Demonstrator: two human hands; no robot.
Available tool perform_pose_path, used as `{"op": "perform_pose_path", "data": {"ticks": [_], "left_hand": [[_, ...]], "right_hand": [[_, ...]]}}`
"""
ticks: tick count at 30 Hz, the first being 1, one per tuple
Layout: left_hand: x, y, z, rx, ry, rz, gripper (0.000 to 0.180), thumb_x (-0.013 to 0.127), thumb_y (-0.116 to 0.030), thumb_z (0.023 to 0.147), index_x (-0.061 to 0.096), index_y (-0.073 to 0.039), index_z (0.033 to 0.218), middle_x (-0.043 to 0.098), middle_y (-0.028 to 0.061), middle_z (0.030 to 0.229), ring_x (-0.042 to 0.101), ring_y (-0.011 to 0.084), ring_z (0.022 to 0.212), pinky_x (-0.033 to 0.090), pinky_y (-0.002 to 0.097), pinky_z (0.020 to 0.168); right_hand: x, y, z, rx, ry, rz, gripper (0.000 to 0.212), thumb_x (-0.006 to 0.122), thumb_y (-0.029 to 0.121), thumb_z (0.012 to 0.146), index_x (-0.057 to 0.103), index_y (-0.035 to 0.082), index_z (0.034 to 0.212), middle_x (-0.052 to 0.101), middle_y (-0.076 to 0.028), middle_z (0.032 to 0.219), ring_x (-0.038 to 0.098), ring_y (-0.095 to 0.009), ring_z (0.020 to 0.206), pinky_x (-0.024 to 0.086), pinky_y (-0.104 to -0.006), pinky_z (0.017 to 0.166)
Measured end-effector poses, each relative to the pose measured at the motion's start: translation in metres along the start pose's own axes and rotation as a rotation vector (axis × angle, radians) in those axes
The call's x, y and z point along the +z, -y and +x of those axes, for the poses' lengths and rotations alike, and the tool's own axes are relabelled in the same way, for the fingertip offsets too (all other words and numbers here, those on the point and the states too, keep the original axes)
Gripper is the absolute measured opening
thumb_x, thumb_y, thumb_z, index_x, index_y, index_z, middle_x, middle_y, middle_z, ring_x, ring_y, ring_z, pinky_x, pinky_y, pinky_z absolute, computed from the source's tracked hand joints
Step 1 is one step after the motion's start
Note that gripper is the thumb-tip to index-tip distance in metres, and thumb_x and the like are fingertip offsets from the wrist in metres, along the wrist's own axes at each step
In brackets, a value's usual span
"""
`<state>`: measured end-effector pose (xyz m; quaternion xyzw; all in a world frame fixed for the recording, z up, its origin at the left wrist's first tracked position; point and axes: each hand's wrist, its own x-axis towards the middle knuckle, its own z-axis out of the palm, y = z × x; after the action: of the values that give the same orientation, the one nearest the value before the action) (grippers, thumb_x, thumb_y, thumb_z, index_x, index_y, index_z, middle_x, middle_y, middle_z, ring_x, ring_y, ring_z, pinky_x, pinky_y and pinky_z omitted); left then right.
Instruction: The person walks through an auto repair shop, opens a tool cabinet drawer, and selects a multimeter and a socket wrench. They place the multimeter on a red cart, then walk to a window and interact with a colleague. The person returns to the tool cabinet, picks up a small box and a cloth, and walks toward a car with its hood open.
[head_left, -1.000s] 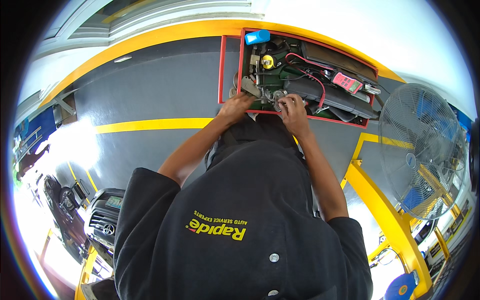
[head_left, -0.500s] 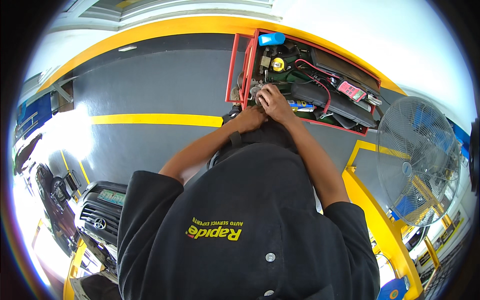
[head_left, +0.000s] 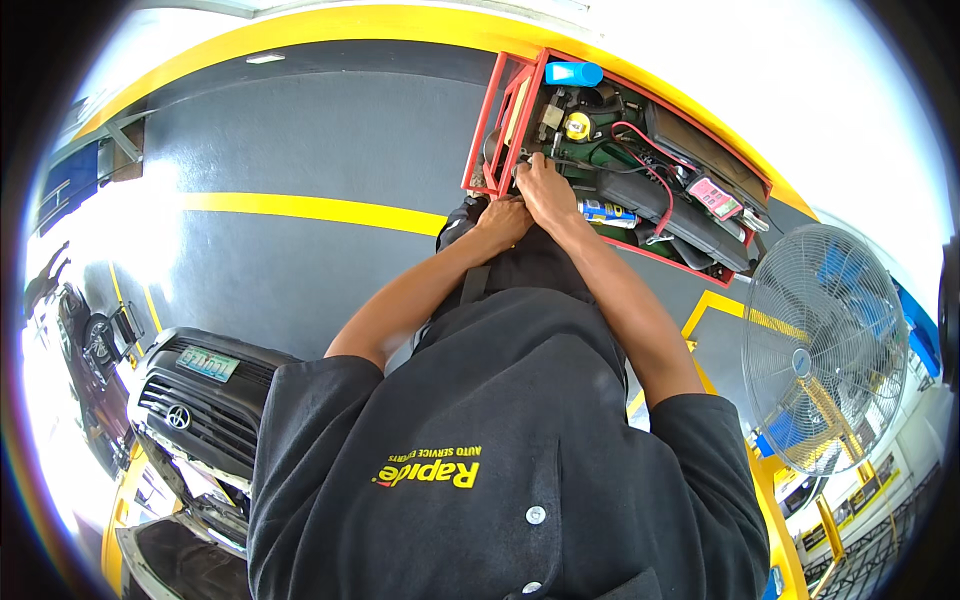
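Both my hands are at the near left corner of a red tool cart [head_left: 527, 112]. My right hand [head_left: 546, 195] reaches over the cart's edge with its fingers curled closed; whatever is in them is hidden. Just left of it and closer to my body, my left hand [head_left: 506, 221] is closed too, its fingers mostly out of sight. Beside my right hand lies a blue and yellow can [head_left: 607, 212]. Further into the cart are a yellow tape measure [head_left: 577, 126], a long black case [head_left: 655, 203] and a red handheld tester [head_left: 713, 198] with a red cable.
A blue bottle [head_left: 574, 74] rests at the cart's far left corner. To the right stands a large wire-caged fan [head_left: 825, 350] near a yellow metal frame. At the left is the front of a dark car [head_left: 205, 385]. A yellow line [head_left: 320, 211] crosses the grey floor.
The view has shifted, so the cart appears slightly further right. My right hand's fingers have drawn in at the cart's corner, and both hands remain close together.
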<state>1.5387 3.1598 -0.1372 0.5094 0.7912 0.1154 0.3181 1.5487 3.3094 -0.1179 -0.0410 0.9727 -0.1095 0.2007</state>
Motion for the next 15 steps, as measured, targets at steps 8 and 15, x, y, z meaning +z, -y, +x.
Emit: {"op": "perform_pose_path", "data": {"ticks": [8,15], "left_hand": [[0.019,-0.024,0.0,-0.027,-0.093,-0.002,0.025,0.061,-0.018,0.097,0.075,-0.005,0.113,0.076,0.0126,0.118,0.07,0.0298,0.118,0.053,0.0422,0.102],[-0.007,-0.05,-0.002,-0.043,-0.079,-0.032,0.028,0.061,-0.017,0.098,0.075,-0.006,0.12,0.078,0.0135,0.117,0.073,0.0305,0.116,0.061,0.0449,0.091]], "right_hand": [[-0.016,-0.006,0.001,-0.135,0.092,-0.106,0.014,0.074,0.003,0.087,0.076,0.001,0.101,0.069,-0.024,0.112,0.073,-0.04,0.109,0.066,-0.0444,0.089],[0.009,-0.033,-0.005,-0.298,0.015,0.137,0.011,0.07,0.005,0.09,0.077,0.009,0.097,0.068,-0.02,0.119,0.074,-0.038,0.108,0.062,-0.0522,0.087]]}}
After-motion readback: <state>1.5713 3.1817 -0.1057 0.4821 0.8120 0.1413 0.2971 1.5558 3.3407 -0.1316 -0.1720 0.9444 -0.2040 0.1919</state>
